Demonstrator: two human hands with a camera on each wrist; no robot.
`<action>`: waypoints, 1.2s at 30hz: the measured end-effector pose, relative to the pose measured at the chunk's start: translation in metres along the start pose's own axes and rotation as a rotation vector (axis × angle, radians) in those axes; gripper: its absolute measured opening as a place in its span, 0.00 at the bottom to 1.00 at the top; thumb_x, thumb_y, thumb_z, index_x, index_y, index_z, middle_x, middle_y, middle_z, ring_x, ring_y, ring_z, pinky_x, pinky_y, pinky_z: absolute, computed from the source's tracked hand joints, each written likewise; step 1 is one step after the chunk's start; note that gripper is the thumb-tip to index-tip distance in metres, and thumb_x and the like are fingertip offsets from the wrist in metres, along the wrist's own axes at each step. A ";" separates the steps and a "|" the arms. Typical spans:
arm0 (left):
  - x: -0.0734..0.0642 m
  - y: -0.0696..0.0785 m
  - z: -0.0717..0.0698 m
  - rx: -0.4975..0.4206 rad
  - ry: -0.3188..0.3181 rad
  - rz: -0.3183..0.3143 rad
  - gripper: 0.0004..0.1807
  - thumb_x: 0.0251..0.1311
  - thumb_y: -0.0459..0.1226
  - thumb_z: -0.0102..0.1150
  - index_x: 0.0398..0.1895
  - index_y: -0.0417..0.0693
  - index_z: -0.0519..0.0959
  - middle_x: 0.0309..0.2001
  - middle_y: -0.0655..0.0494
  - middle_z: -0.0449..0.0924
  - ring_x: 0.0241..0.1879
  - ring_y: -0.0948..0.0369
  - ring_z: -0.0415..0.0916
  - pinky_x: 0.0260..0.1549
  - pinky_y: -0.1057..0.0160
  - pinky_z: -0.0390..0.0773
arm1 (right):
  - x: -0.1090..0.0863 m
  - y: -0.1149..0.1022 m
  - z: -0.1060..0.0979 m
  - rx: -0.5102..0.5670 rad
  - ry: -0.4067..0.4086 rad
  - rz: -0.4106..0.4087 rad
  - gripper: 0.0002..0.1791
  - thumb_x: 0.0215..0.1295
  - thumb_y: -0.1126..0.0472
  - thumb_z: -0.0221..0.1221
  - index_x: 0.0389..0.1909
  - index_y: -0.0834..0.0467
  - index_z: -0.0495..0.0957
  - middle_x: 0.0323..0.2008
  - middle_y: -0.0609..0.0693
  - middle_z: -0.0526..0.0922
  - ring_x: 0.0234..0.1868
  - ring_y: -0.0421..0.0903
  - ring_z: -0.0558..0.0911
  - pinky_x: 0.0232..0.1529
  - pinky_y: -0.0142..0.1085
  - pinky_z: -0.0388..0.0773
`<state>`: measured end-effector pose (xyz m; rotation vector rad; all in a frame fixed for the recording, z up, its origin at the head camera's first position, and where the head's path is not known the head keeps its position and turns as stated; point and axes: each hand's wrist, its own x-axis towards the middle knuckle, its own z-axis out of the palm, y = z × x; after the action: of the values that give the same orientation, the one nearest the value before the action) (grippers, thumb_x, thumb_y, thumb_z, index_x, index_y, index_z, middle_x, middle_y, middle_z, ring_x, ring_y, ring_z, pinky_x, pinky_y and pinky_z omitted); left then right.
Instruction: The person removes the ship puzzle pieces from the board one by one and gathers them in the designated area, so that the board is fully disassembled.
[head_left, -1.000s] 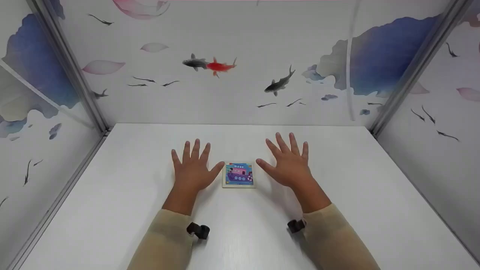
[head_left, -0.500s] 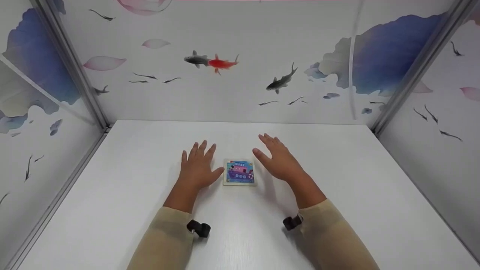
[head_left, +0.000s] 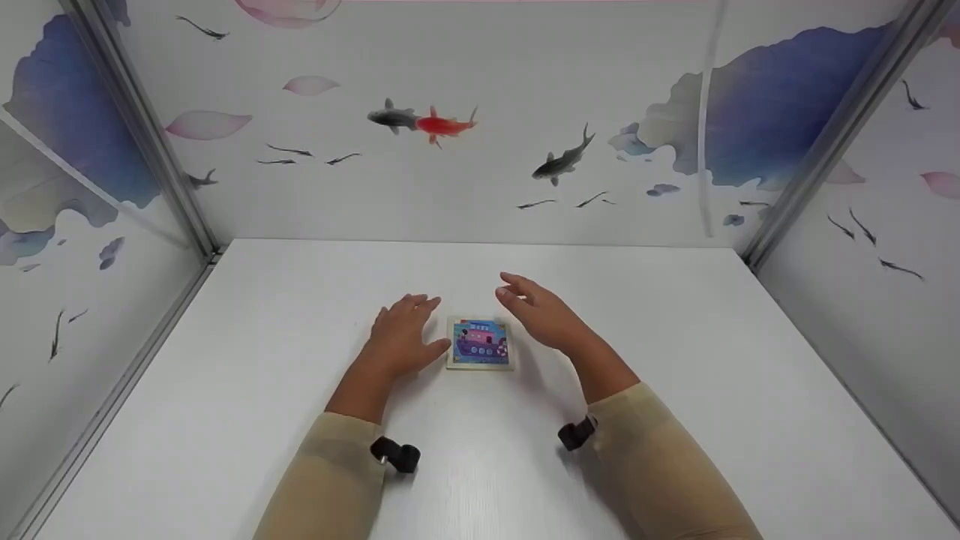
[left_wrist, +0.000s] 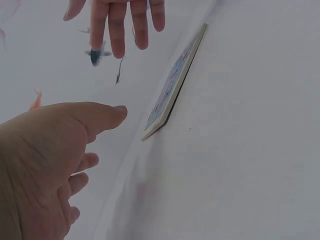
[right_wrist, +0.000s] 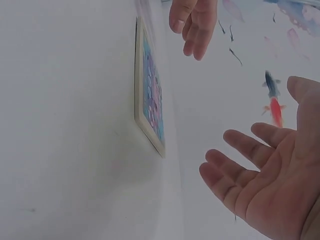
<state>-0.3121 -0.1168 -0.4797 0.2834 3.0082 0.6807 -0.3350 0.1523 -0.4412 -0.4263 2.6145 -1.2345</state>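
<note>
A small square picture board (head_left: 481,343) with a pale wooden rim and a pink and purple cartoon ship lies flat on the white table. To its left my left hand (head_left: 403,341) hovers, thumb tip right by the board's left edge and fingers loosely bent. My right hand (head_left: 549,313) is held above and beyond the board's upper right corner, fingers together and slightly bent, palm turned inward. Both hands hold nothing. From the left wrist view the board (left_wrist: 172,85) appears edge-on, past the thumb. The right wrist view has the board (right_wrist: 151,92) beside the relaxed fingers.
The white table (head_left: 480,465) is bounded by a back wall (head_left: 450,195) and two side walls printed with fish and petals. Metal posts (head_left: 180,172) stand at the corners. A black wrist camera (head_left: 396,454) sits at the left cuff, another (head_left: 577,433) at the right.
Both hands have turned inward from spread, palm-down poses, and their fingers have drawn together and bent. The right hand has shifted left toward the board. The board stays on the table.
</note>
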 end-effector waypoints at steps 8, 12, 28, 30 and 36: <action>-0.001 0.004 0.005 -0.131 -0.089 0.040 0.36 0.68 0.52 0.68 0.78 0.60 0.72 0.79 0.57 0.69 0.81 0.51 0.65 0.81 0.42 0.65 | 0.016 0.000 0.007 0.237 -0.029 0.057 0.34 0.82 0.34 0.50 0.79 0.49 0.69 0.66 0.54 0.83 0.67 0.57 0.83 0.72 0.54 0.79; -0.002 0.004 0.008 -0.118 -0.115 0.060 0.32 0.68 0.50 0.68 0.74 0.56 0.75 0.74 0.56 0.73 0.75 0.53 0.70 0.80 0.46 0.68 | 0.024 0.003 0.013 0.342 -0.012 0.102 0.29 0.81 0.39 0.55 0.72 0.52 0.75 0.63 0.56 0.85 0.64 0.56 0.85 0.70 0.50 0.81; -0.004 -0.001 0.010 -0.096 -0.131 0.139 0.25 0.70 0.50 0.67 0.67 0.55 0.81 0.76 0.54 0.72 0.79 0.51 0.67 0.81 0.45 0.65 | 0.038 0.006 0.026 0.466 -0.033 0.201 0.29 0.78 0.47 0.60 0.72 0.57 0.76 0.62 0.56 0.85 0.61 0.51 0.86 0.68 0.43 0.83; -0.004 -0.002 0.010 -0.089 -0.132 0.151 0.24 0.71 0.49 0.67 0.66 0.54 0.82 0.75 0.54 0.73 0.79 0.51 0.68 0.81 0.45 0.65 | 0.040 0.006 0.027 0.476 -0.035 0.203 0.28 0.78 0.48 0.60 0.72 0.58 0.76 0.61 0.56 0.86 0.60 0.51 0.87 0.67 0.43 0.84; -0.003 0.000 0.013 -0.069 -0.138 0.129 0.22 0.72 0.50 0.65 0.66 0.56 0.83 0.74 0.55 0.74 0.78 0.51 0.68 0.81 0.44 0.66 | 0.046 0.007 0.030 0.473 -0.039 0.222 0.26 0.79 0.50 0.60 0.71 0.58 0.77 0.61 0.56 0.86 0.58 0.49 0.87 0.66 0.41 0.84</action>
<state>-0.3083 -0.1117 -0.4914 0.5031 2.8481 0.7401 -0.3692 0.1192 -0.4692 -0.0691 2.1626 -1.6707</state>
